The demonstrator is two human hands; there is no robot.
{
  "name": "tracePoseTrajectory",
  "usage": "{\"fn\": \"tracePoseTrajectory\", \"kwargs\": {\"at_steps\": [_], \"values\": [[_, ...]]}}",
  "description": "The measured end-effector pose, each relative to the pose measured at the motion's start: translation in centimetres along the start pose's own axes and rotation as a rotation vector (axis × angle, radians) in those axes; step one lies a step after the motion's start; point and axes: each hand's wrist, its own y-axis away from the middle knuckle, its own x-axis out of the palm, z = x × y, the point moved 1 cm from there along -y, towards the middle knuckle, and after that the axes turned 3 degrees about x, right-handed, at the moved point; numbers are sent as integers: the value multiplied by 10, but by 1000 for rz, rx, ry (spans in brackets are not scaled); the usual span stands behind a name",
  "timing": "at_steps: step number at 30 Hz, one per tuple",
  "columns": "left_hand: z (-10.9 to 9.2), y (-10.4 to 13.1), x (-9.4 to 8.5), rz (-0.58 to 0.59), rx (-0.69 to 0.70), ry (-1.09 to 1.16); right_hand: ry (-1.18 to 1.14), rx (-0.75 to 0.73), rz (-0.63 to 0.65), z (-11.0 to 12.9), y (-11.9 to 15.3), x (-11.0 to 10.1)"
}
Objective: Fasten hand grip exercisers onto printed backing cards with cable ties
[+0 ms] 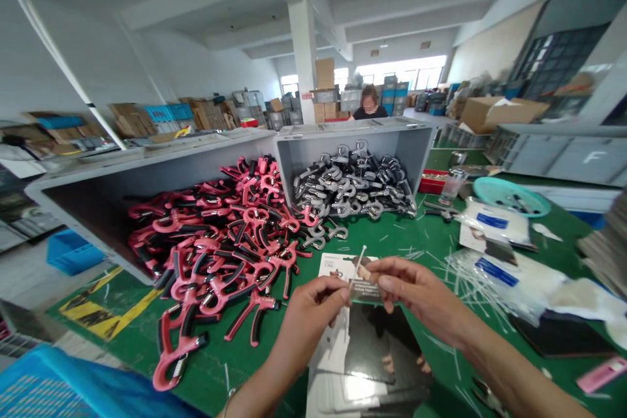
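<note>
Pinching white tie [360,259] between thumb and fingers: left hand [313,310]. Right hand [414,284] narrow, just beside it; cannot tell what it holds. Cards [367,343] lie stacked below the grip. Leftward: pink exercisers [230,228], spilling from bin [98,202]. Beyond: grey exercisers [350,183] in second bin [311,149]. Rightward: loose ties [465,284] on table [215,346].

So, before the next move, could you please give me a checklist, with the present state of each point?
1. Tie in left hand: ok, pinched at the fingertips.
2. Right hand gripping the top card: cannot tell; fingers overlap its print.
3. Cards piled below the hands: ok.
4. Pink grips all inside their bin: not ok, many lie on the table.
5. Spare ties gathered neatly: not ok, scattered.
</note>
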Motion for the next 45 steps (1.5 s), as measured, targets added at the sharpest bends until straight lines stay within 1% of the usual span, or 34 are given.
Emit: {"fn": "tracePoseTrajectory", "kwargs": {"at_steps": [1,2,4,5,7,9,11,14,17,19,20,22,23,24,25,26,27,28,30,31,32,34,36,38,40,42,43,45], "values": [[2,1,0,4,-66,68,-16,31,14,-5,-3,7],[3,2,0,-3,-97,101,-31,53,31,-11,-6,13],[4,5,1,-47,-76,66,-59,71,61,-20,-10,26],[4,8,1,-73,-34,6,-71,70,70,-23,-11,31],[3,13,3,-110,98,-158,-87,61,66,-28,-11,37],[1,17,5,-113,235,-303,-100,49,51,-31,-9,40],[0,20,7,-116,299,-373,-112,37,31,-33,-6,40],[-1,20,12,-137,259,-375,-106,24,12,-33,-2,40],[-2,18,14,-115,215,-351,-67,24,-4,-32,-1,41],[2,19,9,-116,229,-354,-59,29,-16,-30,0,39],[6,22,4,-143,231,-369,-63,20,-33,-29,0,36],[19,32,-10,-249,172,-425,-78,-31,-114,-24,2,26],[28,40,-18,-297,99,-444,-83,-68,-171,-23,3,19],[37,48,-25,-317,0,-433,-85,-103,-228,-21,3,12],[46,55,-30,-299,-103,-387,-84,-129,-273,-20,3,4],[54,62,-34,-256,-195,-310,-81,-144,-301,-20,1,-1],[59,67,-37,-213,-266,-213,-75,-149,-311,-20,-1,-5],[62,69,-40,-190,-306,-109,-65,-146,-305,-20,-4,-5],[61,65,-49,-210,-319,65,-43,-156,-263,-18,-12,3],[58,59,-55,-220,-309,118,-22,-177,-231,-16,-17,12],[54,51,-62,-207,-298,151,13,-205,-198,-14,-22,22],[47,33,-77,-88,-278,158,128,-270,-127,-8,-33,44],[42,17,-91,47,-240,114,306,-279,-61,-8,-45,63],[43,5,-101,135,-190,79,475,-245,-2,-16,-57,73],[50,-1,-106,174,-151,70,569,-195,31,-29,-66,76],[63,-1,-104,157,-141,110,586,-168,22,-43,-71,75],[72,0,-101,119,-144,156,590,-161,8,-48,-73,73],[90,6,-91,-19,-160,284,610,-163,-10,-54,-73,72]]}}
